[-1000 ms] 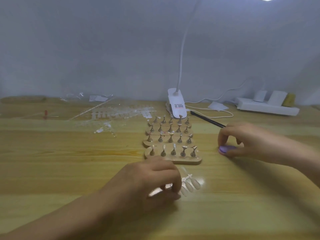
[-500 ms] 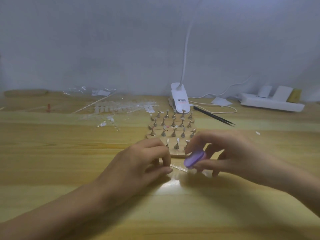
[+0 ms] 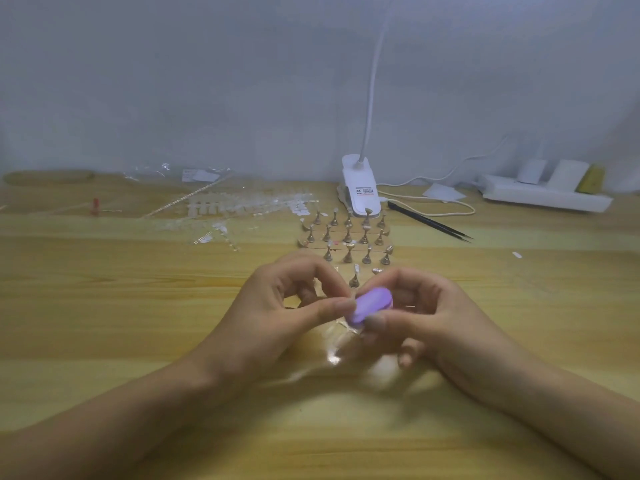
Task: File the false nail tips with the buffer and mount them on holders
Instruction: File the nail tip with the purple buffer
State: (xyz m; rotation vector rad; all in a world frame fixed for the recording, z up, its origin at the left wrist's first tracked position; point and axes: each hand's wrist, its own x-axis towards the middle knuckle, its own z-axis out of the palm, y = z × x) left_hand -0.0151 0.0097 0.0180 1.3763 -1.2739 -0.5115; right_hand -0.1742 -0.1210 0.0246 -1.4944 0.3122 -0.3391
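Bare table stretches wide at near left and right, while nail holders, a clip lamp, tweezers and loose nail-tip strips crowd the middle and back.

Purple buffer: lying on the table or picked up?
Picked up: the right hand pinches the purple buffer above the table, beside the nail tips the left hand holds.
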